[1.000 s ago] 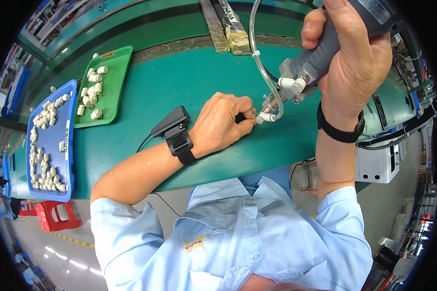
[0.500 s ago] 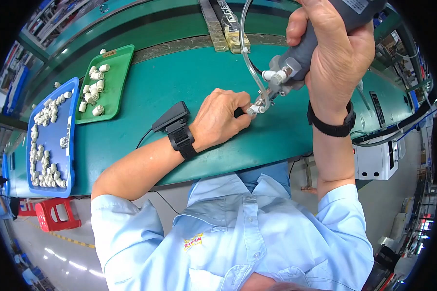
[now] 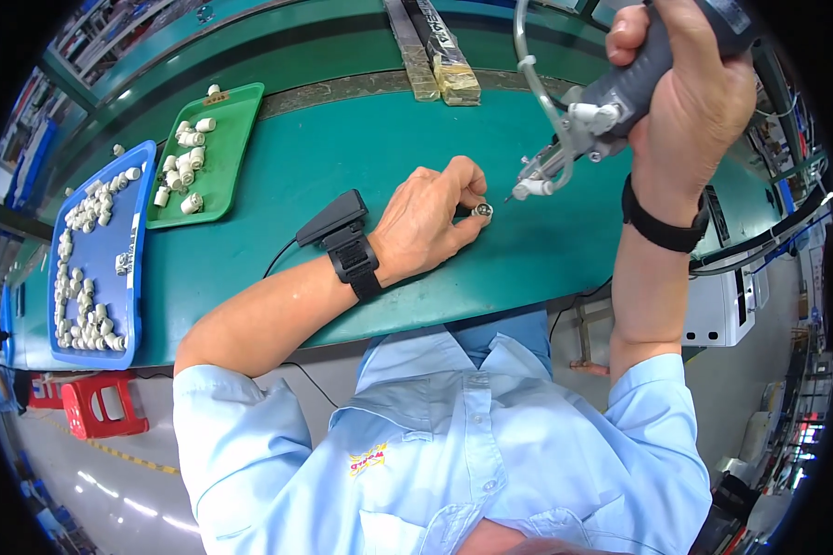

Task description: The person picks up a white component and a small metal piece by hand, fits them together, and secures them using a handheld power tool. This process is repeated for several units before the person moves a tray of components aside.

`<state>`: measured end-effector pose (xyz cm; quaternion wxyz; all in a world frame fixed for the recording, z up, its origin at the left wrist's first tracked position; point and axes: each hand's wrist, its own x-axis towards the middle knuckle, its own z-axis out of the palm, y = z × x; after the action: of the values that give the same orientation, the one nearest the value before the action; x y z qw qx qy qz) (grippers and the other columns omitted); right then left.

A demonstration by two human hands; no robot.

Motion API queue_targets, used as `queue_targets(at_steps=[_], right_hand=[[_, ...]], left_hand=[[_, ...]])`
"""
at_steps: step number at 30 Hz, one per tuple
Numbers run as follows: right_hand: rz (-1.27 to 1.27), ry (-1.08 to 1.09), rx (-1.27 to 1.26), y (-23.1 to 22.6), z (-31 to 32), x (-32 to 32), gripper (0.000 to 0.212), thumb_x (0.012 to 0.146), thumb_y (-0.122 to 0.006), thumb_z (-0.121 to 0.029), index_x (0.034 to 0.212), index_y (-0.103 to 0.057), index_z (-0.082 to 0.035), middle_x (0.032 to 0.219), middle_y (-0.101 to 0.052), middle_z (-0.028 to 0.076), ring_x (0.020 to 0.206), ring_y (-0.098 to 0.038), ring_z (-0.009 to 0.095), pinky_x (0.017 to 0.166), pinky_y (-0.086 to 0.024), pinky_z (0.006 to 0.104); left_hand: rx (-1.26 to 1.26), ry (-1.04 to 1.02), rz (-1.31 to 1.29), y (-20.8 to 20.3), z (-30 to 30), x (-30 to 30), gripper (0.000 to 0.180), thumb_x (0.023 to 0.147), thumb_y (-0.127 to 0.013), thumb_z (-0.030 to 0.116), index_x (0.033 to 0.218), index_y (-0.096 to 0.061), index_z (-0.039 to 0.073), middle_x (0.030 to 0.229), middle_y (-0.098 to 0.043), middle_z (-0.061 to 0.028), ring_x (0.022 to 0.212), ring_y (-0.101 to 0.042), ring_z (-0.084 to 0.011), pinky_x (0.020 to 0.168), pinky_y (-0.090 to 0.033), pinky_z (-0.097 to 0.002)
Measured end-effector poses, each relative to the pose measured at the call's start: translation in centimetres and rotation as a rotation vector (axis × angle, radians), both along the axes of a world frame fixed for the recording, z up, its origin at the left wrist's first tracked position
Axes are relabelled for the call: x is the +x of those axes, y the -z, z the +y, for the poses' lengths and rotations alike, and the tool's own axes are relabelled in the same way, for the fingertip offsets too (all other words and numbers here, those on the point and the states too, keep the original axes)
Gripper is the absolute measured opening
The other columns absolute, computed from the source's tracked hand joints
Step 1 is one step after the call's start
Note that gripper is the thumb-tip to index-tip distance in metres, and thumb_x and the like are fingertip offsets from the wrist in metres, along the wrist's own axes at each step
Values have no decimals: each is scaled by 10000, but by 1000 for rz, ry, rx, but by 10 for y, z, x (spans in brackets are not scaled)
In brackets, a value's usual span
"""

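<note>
My left hand (image 3: 428,220) rests low over the green bench top, thumb and fingers pinching a small round part (image 3: 483,211) with a metallic end that faces right. The rest of that part is hidden by the fingers. Up at the right, my right hand (image 3: 699,116) is wrapped round a dark grey power screwdriver (image 3: 627,92). A clear hose (image 3: 522,46) runs to its white-and-metal nose (image 3: 555,165). The thin bit points down and left, slightly apart from the held part.
A blue tray (image 3: 102,245) with many white cylindrical parts lies at the left, beside a green tray (image 3: 220,157) with several more. Two taped bars (image 3: 442,65) stand at the back. A black wrist strap (image 3: 354,264) on my left arm trails a cable. Below is a red stool (image 3: 106,405).
My right hand has pulled the screwdriver up and to the right, off the small part. The left hand stays nearly in place, and the part's end now shows.
</note>
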<state>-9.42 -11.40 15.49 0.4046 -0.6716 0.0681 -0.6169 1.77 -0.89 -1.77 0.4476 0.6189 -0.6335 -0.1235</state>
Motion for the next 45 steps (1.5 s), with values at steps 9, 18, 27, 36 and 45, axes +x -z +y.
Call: queue_targets(at_steps=[9,18,27,36,45], right_hand=[[-53,-82,84,15,13,14,184,899,-699,-165,905,-613,-2,587,-572,46,451,-508,107,439,-409,231],[-3,-75,86,16,7,12,191,906,-694,-176,917,-618,0,596,-579,45,453,-511,103,440,-414,226],[-31,49,23,-3,-16,0,262,937,-679,-257,940,-634,0,599,-577,30,466,-511,89,452,-415,212],[-45,101,-1,-11,-36,-10,262,933,-692,-261,935,-634,-5,601,-568,19,489,-525,84,466,-419,208],[-211,-113,19,13,-73,49,208,902,-729,-183,890,-603,-18,637,-579,26,510,-544,97,478,-438,232]], left_hand=[[50,-4,34,-9,0,-3,335,785,-732,42,1017,-491,27,899,-730,-171,841,-696,-367,706,-519,-441],[73,7,69,-10,-1,-1,314,772,-734,39,1004,-523,15,890,-727,-176,841,-702,-357,714,-526,-429],[-97,51,-76,3,-4,3,184,782,-739,113,924,-671,18,871,-709,-144,865,-667,-325,783,-518,-421],[-223,-72,-52,-1,-11,13,182,815,-705,120,970,-700,24,855,-696,-131,886,-640,-318,809,-508,-423],[27,-336,28,-1,-23,46,180,842,-667,96,997,-686,6,922,-721,-149,896,-647,-333,796,-518,-427]])
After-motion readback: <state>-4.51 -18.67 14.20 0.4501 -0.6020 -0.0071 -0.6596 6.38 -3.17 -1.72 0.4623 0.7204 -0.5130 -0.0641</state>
